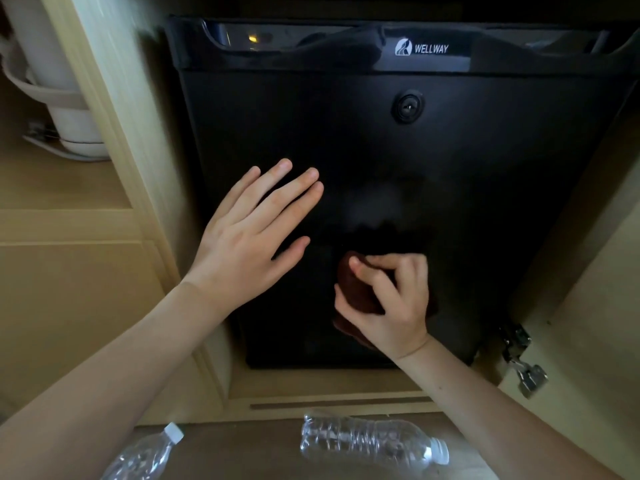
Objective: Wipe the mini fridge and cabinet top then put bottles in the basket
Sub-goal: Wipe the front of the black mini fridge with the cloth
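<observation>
Bunched dark cloth (358,289), matte black fridge door (450,168)

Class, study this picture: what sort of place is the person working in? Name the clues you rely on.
Probably a hotel room's minibar nook, though a home is possible. A small black lockable mini fridge sits built into a pale wooden cabinet, two clear plastic water bottles lie on the floor in front, and a white kettle-like appliance stands on a side shelf.

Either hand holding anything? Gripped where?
Right hand grips a bunched dark cloth around its middle, against the mini fridge door. Left hand is open, holding nothing.
</observation>
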A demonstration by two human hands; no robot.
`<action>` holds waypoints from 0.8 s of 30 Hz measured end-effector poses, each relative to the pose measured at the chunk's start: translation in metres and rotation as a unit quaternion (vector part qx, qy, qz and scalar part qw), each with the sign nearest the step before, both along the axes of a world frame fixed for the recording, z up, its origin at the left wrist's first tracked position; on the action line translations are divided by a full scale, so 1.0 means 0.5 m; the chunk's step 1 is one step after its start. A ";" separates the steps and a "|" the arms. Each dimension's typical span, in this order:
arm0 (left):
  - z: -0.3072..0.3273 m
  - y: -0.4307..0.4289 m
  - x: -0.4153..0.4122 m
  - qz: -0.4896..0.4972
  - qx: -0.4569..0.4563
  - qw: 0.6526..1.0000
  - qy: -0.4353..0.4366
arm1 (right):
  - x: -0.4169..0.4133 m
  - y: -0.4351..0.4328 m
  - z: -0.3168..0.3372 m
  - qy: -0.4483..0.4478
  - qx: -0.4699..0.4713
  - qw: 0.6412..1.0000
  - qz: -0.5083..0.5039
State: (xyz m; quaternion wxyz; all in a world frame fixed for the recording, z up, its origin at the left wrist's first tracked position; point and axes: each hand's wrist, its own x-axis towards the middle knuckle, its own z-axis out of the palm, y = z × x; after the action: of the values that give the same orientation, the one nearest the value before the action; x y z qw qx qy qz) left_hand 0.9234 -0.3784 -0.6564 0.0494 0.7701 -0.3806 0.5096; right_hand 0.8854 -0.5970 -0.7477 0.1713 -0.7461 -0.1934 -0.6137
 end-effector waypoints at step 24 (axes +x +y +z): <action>0.011 0.035 0.009 0.011 -0.007 1.000 -0.011 | 0.006 0.020 0.024 0.000 -0.035 0.999 0.019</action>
State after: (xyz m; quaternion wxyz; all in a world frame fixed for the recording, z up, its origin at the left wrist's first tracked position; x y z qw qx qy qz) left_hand 0.9278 -0.3609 -0.6510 0.0450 0.7681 -0.3685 0.5217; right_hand 0.8884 -0.5870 -0.7360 0.1564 -0.7481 -0.2285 -0.6030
